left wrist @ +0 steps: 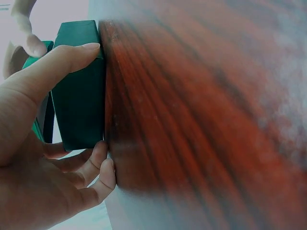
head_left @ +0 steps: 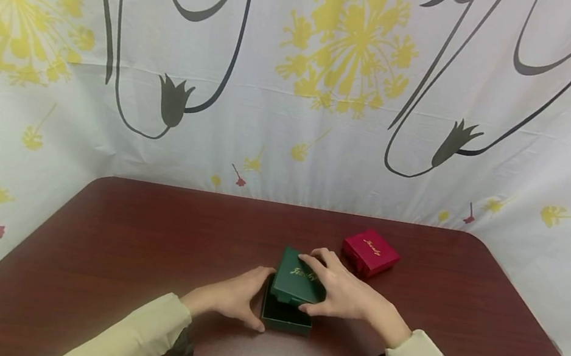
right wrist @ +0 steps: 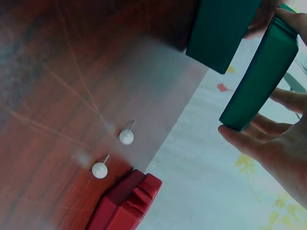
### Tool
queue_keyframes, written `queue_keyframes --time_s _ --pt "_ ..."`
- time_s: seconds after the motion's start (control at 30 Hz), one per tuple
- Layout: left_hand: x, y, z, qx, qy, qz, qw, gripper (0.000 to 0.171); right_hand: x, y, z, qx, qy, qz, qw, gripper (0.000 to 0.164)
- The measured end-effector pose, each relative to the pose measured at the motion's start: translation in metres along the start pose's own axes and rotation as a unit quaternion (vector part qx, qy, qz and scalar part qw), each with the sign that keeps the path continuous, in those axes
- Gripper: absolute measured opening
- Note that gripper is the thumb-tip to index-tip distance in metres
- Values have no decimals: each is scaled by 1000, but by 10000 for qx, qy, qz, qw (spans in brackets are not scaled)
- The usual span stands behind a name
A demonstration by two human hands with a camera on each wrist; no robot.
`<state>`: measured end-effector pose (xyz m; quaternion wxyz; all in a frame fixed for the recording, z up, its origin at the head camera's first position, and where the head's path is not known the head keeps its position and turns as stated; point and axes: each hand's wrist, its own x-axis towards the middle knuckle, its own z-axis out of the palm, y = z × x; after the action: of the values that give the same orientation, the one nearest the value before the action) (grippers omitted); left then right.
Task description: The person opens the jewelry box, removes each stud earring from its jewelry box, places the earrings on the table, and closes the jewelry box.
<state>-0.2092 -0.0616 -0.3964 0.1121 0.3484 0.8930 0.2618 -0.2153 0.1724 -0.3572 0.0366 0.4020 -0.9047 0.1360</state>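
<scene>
My left hand (head_left: pixel 229 296) grips the green jewelry box base (head_left: pixel 285 327) from its left side, thumb at the near wall and fingers at the far one. In the left wrist view, the thumb lies against the side of the base (left wrist: pixel 79 105), which stands on the table. My right hand (head_left: pixel 351 294) holds the box's green lid (head_left: pixel 291 286), lettered in gold, between thumb and fingers. Tilted, the lid hangs just over the base, whose dark inside partly shows. In the right wrist view, a gap separates the lid (right wrist: pixel 264 74) from the base (right wrist: pixel 220 33).
Beyond my right hand, a red jewelry box (head_left: pixel 371 253) with gold lettering sits closed on the dark wood table (head_left: pixel 172 229). Two white pearl stud earrings, one stud (right wrist: pixel 126 137) and another stud (right wrist: pixel 100 170), lie near it. A patterned curtain (head_left: pixel 276 164) surrounds the table.
</scene>
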Motion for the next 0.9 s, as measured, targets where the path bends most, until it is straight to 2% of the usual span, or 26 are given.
queue_keyframes --time_s 0.23,0.47,0.7,0.9 --pt "0 -2 2 -140 -5 -33 9999 97 -2 -7 4 -40 -198 -244 9995 77" --pt "1 -4 4 -124 142 215 9996 98 -2 -11 6 -29 -383 -267 9989 77" --pt "2 -4 3 -236 68 208 9995 105 -4 -11 8 -12 -381 -342 9987 76" --pt "1 -3 2 -198 140 393 9989 102 -4 -12 10 -24 -397 -390 9984 76"
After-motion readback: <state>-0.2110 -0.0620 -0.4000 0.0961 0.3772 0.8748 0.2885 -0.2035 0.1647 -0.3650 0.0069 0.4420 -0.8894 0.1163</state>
